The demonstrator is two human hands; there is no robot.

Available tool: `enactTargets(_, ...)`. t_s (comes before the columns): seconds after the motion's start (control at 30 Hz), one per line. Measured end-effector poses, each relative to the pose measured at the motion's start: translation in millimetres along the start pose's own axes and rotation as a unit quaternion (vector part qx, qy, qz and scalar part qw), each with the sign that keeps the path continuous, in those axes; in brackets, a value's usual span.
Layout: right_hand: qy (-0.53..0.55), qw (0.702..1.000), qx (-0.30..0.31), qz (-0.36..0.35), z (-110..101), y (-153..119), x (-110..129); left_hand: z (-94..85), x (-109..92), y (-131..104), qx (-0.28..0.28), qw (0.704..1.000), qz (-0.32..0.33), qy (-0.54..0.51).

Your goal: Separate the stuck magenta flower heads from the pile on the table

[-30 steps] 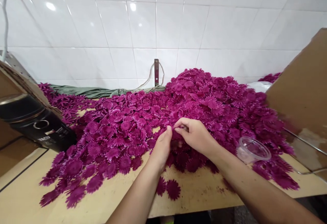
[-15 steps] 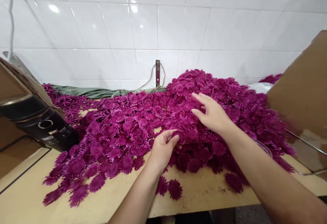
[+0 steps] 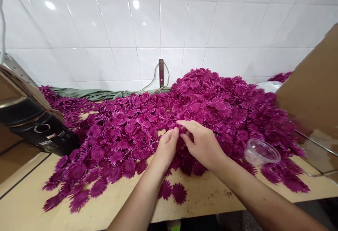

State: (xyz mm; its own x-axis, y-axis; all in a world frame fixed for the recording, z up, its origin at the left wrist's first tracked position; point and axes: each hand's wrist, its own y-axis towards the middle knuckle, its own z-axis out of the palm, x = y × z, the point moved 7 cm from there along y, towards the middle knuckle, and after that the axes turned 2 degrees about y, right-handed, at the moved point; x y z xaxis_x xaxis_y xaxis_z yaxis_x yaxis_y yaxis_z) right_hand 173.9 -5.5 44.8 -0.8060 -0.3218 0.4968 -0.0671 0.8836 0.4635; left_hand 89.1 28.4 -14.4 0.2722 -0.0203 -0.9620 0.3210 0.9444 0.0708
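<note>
Near the middle of the table, my left hand [image 3: 167, 148] pinches a magenta artificial flower [image 3: 181, 131] between thumb and fingers. My right hand [image 3: 202, 142] meets it from the right, its thumb and curled fingers around the same flower. Much of that flower is hidden by the fingers. Behind and around both hands spreads a large heap of magenta flower heads [image 3: 224, 108], highest on the right. A flatter layer of them [image 3: 116, 132] lies to the left. Two loose flower heads [image 3: 179, 193] rest on the wood just in front of my hands.
On the left, a black flask [image 3: 44, 127] leans by a cardboard box [image 3: 23, 87]. A clear plastic tub [image 3: 262, 152] sits among flowers on the right, near a large cardboard panel [image 3: 311, 108]. Green cloth [image 3: 87, 93] runs along the tiled wall [image 3: 105, 20]. The wooden table's front edge [image 3: 206, 214] is close.
My right hand has come down and left from above the heap to meet my left hand at the flower. The clear tub, formerly behind my right forearm, now shows.
</note>
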Motion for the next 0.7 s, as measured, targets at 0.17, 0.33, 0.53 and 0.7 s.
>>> enactTargets(0.17, -0.071, 0.997, -0.017, -0.017, -4, 5, -3, 6.6, -1, -8, 0.030, 0.999, -0.012, -0.002)
enactTargets(0.33, -0.072, 0.982, -0.140, 0.105, -52, 35, -45, 2.5, 2, -16, 0.001, 0.999, -0.030, 0.034)
enactTargets(0.53, -0.046, 0.986, -0.102, 0.125, -71, 37, -48, -5.6, 8, -13, -0.013, 0.996, -0.067, 0.049)
enactTargets(0.7, 0.122, 0.985, 0.096, 0.071, -14, 5, -10, -2.2, 9, -4, -0.012, 0.999, -0.043, 0.019)
